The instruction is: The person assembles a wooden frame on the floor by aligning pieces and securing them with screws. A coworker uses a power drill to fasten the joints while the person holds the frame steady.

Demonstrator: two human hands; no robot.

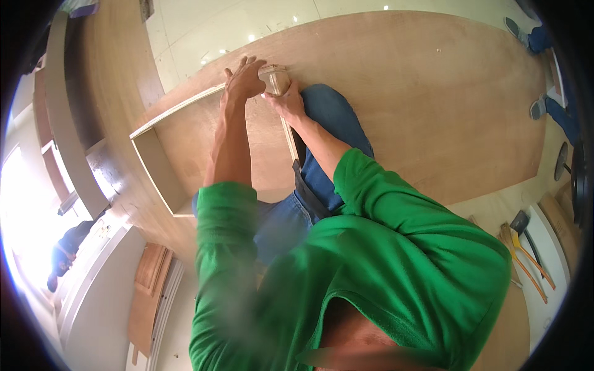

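Frame corner [278,79] sits between left fingers [250,62] (spread loose) and right fingers [293,91] grasping it.

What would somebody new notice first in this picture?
Probably the bright green shirt, filling the lower middle. Above it, the left hand and right hand are at the upper right corner of a shallow wooden frame, near a jeans-covered knee. A large brown board spreads across the upper right.

long orange-handled tools [530,276] lie by a flat white panel [550,238] at lower right; farther up are another person's grey shoes [538,109]. brown wooden boards [145,303] show at lower left, glossy cream floor tiles [210,28] at the top.
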